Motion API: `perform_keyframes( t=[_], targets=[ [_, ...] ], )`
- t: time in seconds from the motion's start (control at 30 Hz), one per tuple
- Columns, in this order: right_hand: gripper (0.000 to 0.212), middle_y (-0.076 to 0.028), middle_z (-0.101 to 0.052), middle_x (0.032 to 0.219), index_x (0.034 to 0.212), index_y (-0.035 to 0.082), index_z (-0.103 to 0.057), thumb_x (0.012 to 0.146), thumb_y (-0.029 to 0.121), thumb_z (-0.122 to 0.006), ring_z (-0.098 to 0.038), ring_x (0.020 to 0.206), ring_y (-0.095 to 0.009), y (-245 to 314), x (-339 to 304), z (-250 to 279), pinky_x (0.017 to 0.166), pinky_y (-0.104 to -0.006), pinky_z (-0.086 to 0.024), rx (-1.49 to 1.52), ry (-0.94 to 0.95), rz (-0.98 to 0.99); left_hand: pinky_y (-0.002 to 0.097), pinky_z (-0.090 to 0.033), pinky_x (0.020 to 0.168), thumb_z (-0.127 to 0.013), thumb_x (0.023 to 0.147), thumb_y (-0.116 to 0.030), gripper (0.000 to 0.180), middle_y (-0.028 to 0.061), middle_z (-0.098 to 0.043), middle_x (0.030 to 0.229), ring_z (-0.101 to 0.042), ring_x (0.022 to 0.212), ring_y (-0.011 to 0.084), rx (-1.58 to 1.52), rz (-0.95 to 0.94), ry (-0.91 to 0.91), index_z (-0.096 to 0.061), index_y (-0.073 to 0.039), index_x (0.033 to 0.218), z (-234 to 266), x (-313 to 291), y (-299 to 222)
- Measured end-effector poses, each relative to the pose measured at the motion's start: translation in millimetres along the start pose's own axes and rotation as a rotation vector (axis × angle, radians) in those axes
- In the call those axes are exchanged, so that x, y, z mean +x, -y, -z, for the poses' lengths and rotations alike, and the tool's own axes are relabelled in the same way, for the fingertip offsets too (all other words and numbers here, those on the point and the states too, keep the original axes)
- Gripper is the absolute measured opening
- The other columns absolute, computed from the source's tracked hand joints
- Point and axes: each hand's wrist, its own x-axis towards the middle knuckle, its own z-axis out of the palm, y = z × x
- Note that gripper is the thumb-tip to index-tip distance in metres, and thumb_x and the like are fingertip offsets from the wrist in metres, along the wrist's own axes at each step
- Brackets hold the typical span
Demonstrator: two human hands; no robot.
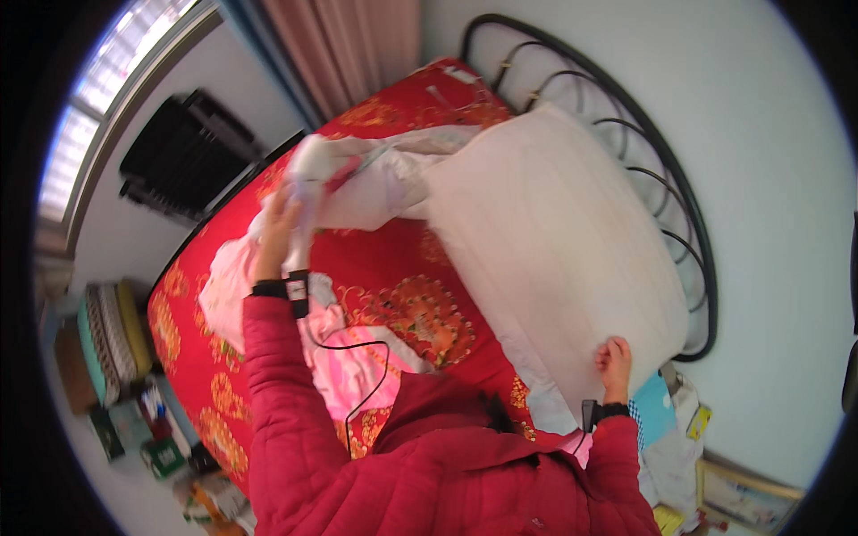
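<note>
My left hand (278, 223), smeared by motion, is closed on a white cloth (308, 192) over the far left part of the bed. The cloth runs on into a crumpled white fabric (384, 183) lying across the red bedspread (420, 313). Pink clothing (231, 281) lies bunched beside my left wrist, and a pink and white striped piece (349, 362) is nearer to me. At the right, my right hand (614, 362) has its fingers curled with nothing visible in them. It is over the near end of a large white padded rectangle (554, 241), perhaps a pillow or folded quilt.
A black curved metal headboard (666, 161) bounds the bed at the right. Black folded furniture (188, 152) stands by the window at the far left. Stacked fabrics (116, 335) and boxes (164, 456) lie left of the bed. A black cable (387, 357) trails from my left wrist.
</note>
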Motion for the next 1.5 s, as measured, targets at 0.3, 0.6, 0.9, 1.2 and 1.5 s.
perform_keyframes(
  t=[0.3,0.6,0.9,1.2,1.5],
  targets=[
    [0.006,-0.001,-0.044,0.057,0.079,0.012,-0.042,0.076,0.015,-0.046,-0.041,0.040,-0.009,-2.8,2.2,5.3,0.033,-0.0183,-0.028,0.074,0.046,0.022,0.0247,-0.043,0.056,-0.053,0.064,-0.013,0.023,0.0054,-0.052,0.071,-0.051,0.062,0.0173,-0.042,0.987,0.186,-0.049,-0.005,0.085,-1.1,-190.1,101.3],
    [0.006,-0.001,-0.046,0.057,0.080,0.011,-0.043,0.077,0.016,-0.045,-0.042,0.041,-0.009,-2.5,6.9,7.4,0.033,-0.0184,-0.030,0.065,0.105,0.018,0.0254,-0.039,0.042,-0.045,0.071,-0.018,0.027,0.0055,-0.051,0.068,-0.048,0.053,0.0142,0.192,1.223,0.185,-0.050,0.001,0.089,-46.9,-277.3,80.1],
    [0.012,-0.001,-0.047,0.062,0.086,0.011,-0.042,0.077,0.018,-0.045,-0.044,0.046,-0.009,-4.8,11.8,15.0,0.036,-0.0175,-0.033,0.123,0.218,0.011,0.0221,-0.037,0.043,-0.044,0.071,-0.020,0.028,0.0041,-0.050,0.065,-0.047,0.054,0.0126,0.077,1.155,0.027,-0.050,0.001,0.089,-34.0,-313.9,65.0],
    [0.012,-0.002,-0.046,0.062,0.085,0.009,-0.042,0.077,0.017,-0.045,-0.043,0.047,-0.010,-4.3,2.1,15.4,0.038,-0.0189,-0.033,0.081,0.112,0.105,0.0361,-0.040,0.064,-0.042,0.067,-0.020,0.025,0.0183,-0.055,0.070,-0.052,0.071,0.0319,0.802,0.651,0.151,-0.056,0.001,0.071,-6.1,-278.4,95.9],
    [0.006,-0.004,-0.048,0.058,0.076,0.007,-0.042,0.077,0.013,-0.044,-0.047,0.047,-0.012,-43.3,-67.5,-65.4,0.041,-0.0204,-0.037,-0.105,0.249,0.063,0.0346,-0.037,0.074,-0.043,0.068,-0.012,0.032,0.0186,-0.040,0.103,-0.041,0.095,0.0299,1.331,0.534,0.184,-0.042,0.003,0.096,25.5,-188.3,183.1]
  ],
)
